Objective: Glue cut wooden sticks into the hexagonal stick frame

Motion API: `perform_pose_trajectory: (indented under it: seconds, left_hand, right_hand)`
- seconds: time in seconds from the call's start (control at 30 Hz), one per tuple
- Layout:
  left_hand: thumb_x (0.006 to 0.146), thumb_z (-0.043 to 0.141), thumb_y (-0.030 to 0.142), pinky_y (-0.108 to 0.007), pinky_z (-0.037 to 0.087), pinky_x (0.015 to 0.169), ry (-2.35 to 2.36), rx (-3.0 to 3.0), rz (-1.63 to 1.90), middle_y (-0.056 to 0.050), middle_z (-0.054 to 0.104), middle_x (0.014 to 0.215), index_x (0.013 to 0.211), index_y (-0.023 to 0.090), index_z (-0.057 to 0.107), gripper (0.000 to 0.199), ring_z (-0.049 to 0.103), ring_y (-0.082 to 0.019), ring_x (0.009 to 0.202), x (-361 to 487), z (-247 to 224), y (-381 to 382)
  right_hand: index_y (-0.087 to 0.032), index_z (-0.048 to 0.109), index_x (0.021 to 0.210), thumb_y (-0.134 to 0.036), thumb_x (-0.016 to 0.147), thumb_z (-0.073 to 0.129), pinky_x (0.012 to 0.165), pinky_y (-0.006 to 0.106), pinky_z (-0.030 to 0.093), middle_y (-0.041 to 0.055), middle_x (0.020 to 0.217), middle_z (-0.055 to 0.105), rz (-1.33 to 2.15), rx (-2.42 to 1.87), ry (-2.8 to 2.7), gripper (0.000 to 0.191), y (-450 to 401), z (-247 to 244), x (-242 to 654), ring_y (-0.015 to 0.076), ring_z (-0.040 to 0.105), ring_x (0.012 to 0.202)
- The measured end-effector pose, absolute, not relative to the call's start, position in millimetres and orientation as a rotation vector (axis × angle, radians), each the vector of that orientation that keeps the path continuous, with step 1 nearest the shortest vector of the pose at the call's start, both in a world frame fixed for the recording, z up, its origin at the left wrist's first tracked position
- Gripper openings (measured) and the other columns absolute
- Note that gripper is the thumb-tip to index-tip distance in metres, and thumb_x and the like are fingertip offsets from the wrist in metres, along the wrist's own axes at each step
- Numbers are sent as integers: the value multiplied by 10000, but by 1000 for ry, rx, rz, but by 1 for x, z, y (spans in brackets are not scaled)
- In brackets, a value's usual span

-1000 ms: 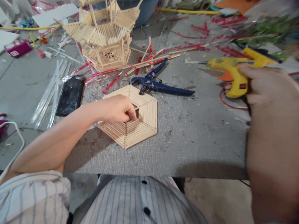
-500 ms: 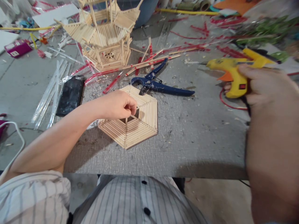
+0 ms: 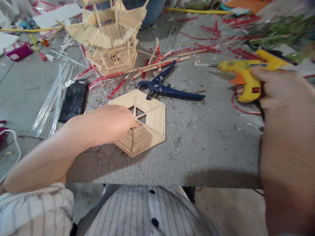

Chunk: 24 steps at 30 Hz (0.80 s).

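A hexagonal panel of thin wooden sticks (image 3: 155,124) lies flat on the grey table, with a gap around its centre crossed by a few spokes. My left hand (image 3: 116,123) rests over the panel's left part, its fingertips at the lower edge of the central gap. Those fingers are bent and mostly hidden, so whatever they hold does not show. On the right, my right hand (image 3: 270,83) is wrapped round the handle of a yellow glue gun (image 3: 248,73), whose nozzle points left above the table. Blue cutters (image 3: 169,90) lie against the panel's upper edge.
A wooden stick pagoda model (image 3: 113,39) stands at the back. Left of the panel lie a black phone (image 3: 73,100) and clear glue sticks (image 3: 52,98). Red-marked sticks (image 3: 152,65) and plastic scraps are strewn behind. The table's front edge (image 3: 167,185) is near my body.
My left hand has moved down and slightly left over the panel, uncovering its upper left part and centre spokes. An added stick strip shows at the lower inner edge. My right hand is nearly unchanged.
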<state>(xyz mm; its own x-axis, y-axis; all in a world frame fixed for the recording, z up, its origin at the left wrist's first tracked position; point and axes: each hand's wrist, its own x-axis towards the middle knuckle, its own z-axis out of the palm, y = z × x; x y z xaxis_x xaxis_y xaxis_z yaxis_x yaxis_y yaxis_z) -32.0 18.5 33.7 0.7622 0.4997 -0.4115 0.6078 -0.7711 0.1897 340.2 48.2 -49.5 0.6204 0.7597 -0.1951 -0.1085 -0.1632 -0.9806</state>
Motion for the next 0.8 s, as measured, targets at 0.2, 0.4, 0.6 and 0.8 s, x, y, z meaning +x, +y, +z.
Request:
perform_pose_trajectory:
  seconds: [0.2,0.4,0.6,0.8]
  left_hand:
    - [837,377,101,-274,408,634,835,2712,-492,-45,666,755,989,213,680,356,589,-148,659,-36,35,5]
    - [827,360,91,-270,399,599,832,2685,-528,-41,643,709,991,203,671,369,570,-149,604,-32,32,7]
    - [789,302,20,-274,408,594,799,2745,-536,-67,639,720,1031,167,662,459,592,-162,634,-31,29,4]
    - [796,329,33,-252,419,602,819,2765,-555,-72,644,763,1030,144,655,416,595,-153,677,-31,27,3]
  right_hand:
    - [-103,545,801,31,812,476,245,205,456,-12,675,604,834,-1537,-544,150,48,-50,340,97,530,349]
    - [-125,551,759,-4,826,478,260,199,460,-13,658,587,829,-1592,-538,157,49,-49,342,90,518,338]
    - [-113,554,793,9,821,491,264,199,472,-25,677,607,831,-1556,-525,140,50,-52,345,89,536,360]
    - [-112,553,797,1,829,474,256,195,463,-21,679,602,847,-1567,-523,142,50,-51,344,91,531,358]
